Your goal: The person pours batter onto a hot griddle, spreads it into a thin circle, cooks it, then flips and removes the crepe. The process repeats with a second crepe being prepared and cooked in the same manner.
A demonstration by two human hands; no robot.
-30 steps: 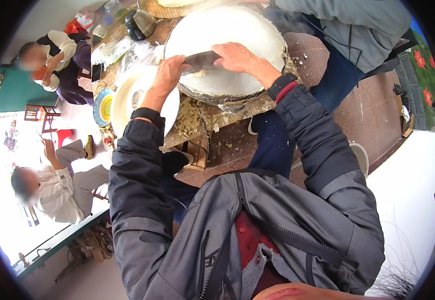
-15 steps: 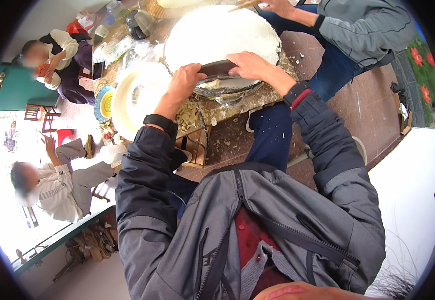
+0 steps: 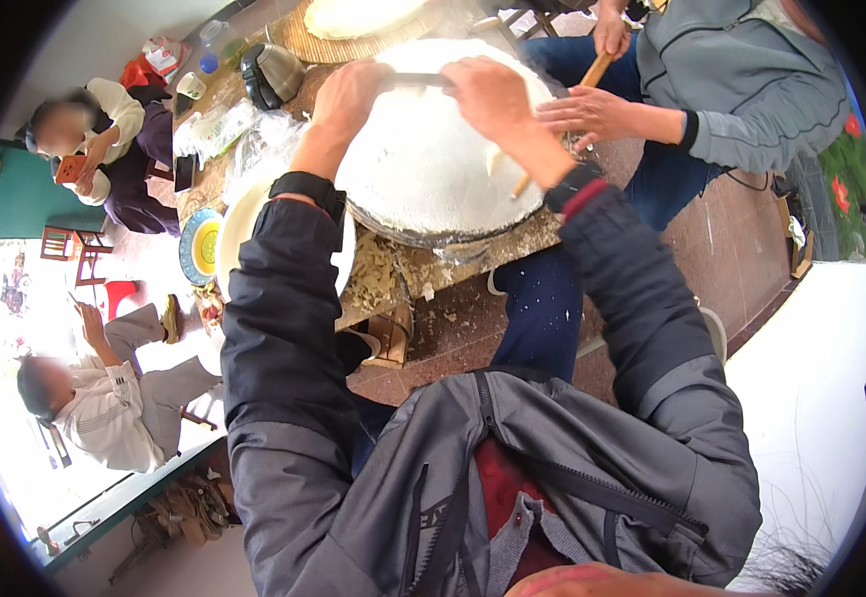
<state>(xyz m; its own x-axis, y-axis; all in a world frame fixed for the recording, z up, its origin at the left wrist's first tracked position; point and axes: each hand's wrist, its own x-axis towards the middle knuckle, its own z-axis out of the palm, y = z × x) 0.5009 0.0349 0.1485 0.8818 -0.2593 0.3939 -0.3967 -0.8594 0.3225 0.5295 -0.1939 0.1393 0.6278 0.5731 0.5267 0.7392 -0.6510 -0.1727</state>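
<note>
A large round griddle (image 3: 428, 184) is covered with a thin white layer, and faint steam shows near its far side. My left hand (image 3: 348, 95) and my right hand (image 3: 493, 95) grip the two ends of a flat dark scraper (image 3: 416, 79), held crosswise over the far half of the griddle. The fingers of both hands curl over it, partly hidden from here. Close beside my right wrist, a co-worker's hand (image 3: 597, 112) lies over the griddle's right edge. That person's other hand (image 3: 610, 32) holds a wooden stick (image 3: 595, 70).
Left of the griddle stands a big white bowl (image 3: 237, 221), partly behind my left sleeve, with a blue-rimmed dish (image 3: 194, 261) beyond it. A kettle (image 3: 279, 72), plastic bags (image 3: 262, 139) and a flatbread (image 3: 363, 14) on a woven mat are farther back. Crumbs litter the table (image 3: 383, 274).
My hands and the scraper have moved from the griddle's near edge to its far side. The co-worker has leaned in, one hand now over the griddle's right edge.
</note>
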